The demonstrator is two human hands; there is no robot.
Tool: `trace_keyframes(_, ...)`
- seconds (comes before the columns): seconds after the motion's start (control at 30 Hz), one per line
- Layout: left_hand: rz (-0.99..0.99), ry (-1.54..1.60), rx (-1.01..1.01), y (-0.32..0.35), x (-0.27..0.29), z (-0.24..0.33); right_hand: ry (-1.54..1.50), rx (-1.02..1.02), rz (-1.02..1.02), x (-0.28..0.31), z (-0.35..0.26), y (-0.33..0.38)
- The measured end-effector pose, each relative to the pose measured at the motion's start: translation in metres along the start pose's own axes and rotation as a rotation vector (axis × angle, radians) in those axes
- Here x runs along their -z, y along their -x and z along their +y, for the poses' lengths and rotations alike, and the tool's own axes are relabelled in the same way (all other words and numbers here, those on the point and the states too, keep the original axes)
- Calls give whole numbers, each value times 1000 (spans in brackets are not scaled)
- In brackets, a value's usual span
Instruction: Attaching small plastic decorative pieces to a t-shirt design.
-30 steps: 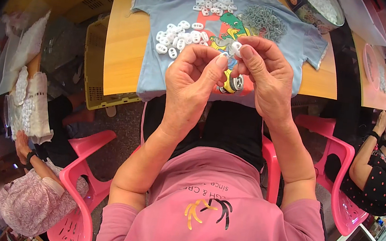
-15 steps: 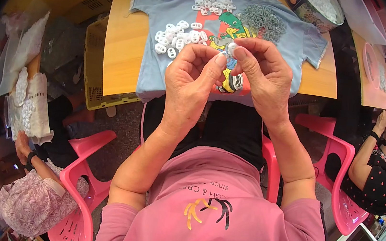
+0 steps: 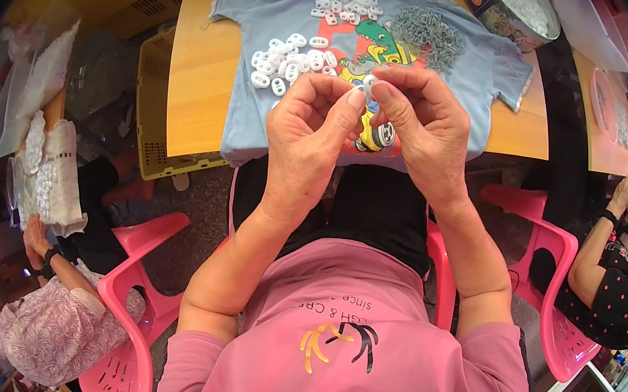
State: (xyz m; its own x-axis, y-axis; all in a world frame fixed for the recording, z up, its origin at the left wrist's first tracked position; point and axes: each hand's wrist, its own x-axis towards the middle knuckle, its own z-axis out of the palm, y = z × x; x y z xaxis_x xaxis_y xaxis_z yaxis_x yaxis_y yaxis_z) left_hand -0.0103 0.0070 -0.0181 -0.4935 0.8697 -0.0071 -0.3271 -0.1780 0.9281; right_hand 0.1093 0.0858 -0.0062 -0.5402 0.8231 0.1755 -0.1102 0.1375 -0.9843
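While both hands stay raised as a second ago, left hand [image 3: 310,129] and right hand [image 3: 416,126] pinch one small white piece [image 3: 367,85] together — unchanged, assembly ongoing — above the blue shirt [image 3: 274,11].

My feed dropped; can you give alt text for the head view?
Both hands, left hand and right hand, pinch a small white plastic piece above a light blue T-shirt spread on a wooden table, with more white pieces piled on it.

A person in a short-sleeved pink T-shirt [image 3: 357,358] with an orange-and-black printed motif, dark trousers [image 3: 375,211], forearms bare.
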Motion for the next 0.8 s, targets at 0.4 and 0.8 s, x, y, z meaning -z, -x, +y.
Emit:
trace_keyframes(0.4, 63, 169, 29, 5, -9, 0, -72, 66, 43, -8, 3, 3)
trace_keyframes(0.8, 107, 191, -34, 6, -3, -11, -118, -45, 53, -11, 7, -2)
